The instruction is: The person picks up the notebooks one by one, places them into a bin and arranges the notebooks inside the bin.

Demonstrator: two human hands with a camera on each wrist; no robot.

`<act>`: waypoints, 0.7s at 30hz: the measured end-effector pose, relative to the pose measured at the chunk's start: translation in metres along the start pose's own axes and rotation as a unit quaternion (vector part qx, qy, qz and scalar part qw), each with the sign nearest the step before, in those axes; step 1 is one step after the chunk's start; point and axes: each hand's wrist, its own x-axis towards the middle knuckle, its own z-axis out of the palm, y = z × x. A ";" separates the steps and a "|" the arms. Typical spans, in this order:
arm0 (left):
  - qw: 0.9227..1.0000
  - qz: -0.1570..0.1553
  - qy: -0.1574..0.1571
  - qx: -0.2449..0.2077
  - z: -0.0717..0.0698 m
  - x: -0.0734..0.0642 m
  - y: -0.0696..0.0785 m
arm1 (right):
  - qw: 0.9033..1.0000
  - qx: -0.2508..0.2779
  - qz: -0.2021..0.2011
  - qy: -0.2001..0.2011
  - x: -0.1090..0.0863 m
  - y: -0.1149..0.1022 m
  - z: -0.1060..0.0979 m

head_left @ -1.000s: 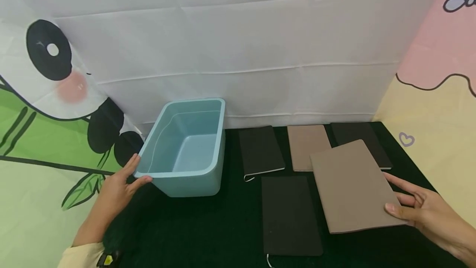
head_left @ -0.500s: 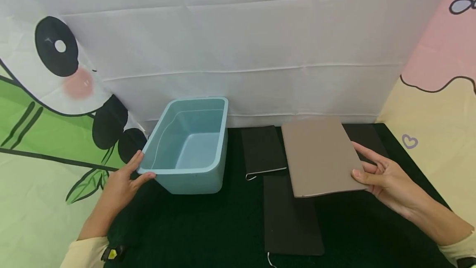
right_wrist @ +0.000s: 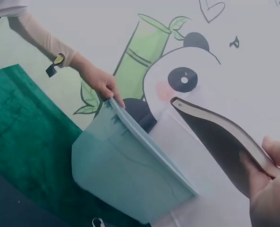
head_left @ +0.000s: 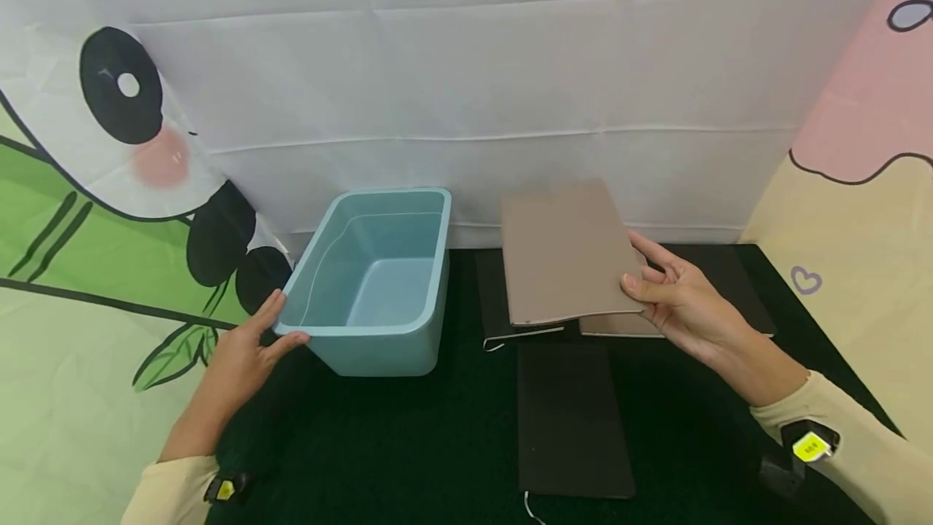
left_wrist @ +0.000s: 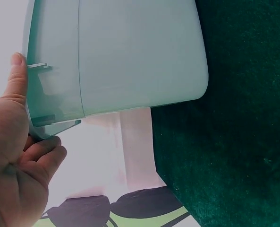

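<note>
My left hand (head_left: 248,363) holds the front left corner of a light blue plastic bin (head_left: 430,347). In the left wrist view, the thumb of this hand (left_wrist: 12,156) lies along the bin's rim while its other fingers curl beneath. My right hand (head_left: 685,306) pinches a tan notebook (head_left: 564,258) by its near right corner, thumb on top. The notebook is lifted above the table, right of the bin. Seen from the right wrist, its page edges (right_wrist: 224,125) and dark underside show. Inside the bin I see only its bare floor.
Below the held notebook lie a black notebook (head_left: 492,290) and another tan notebook (head_left: 619,325), both partly hidden. A further black notebook (head_left: 576,428) lies nearer me, one more (head_left: 729,282) at the back right. Dark green cloth (head_left: 379,444) covers the table; a white sheet (head_left: 474,79) hangs behind.
My right hand has carried the tan notebook left and away from me, from the table's right side toward the bin. The left hand has kept its hold on the bin.
</note>
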 end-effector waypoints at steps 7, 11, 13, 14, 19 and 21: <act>1.000 -0.006 0.006 -0.003 0.001 0.001 0.001 | 0.999 -0.020 0.022 0.030 0.034 0.004 0.018; 1.000 -0.015 0.006 -0.013 0.001 0.001 0.001 | 0.998 -0.029 0.029 0.049 0.056 0.009 0.027; 1.000 -0.020 0.003 -0.015 0.001 0.001 0.001 | 0.998 -0.021 0.032 0.049 0.067 0.012 0.033; 1.000 -0.021 0.001 -0.016 0.001 0.001 0.001 | 0.998 -0.016 0.033 0.052 0.072 0.014 0.037; 1.000 -0.025 0.000 -0.019 0.002 0.001 0.002 | 0.998 0.009 0.035 0.048 0.098 0.022 0.057; 0.999 -0.025 0.001 -0.022 0.003 0.001 0.003 | 0.998 0.009 0.036 0.042 0.108 0.025 0.066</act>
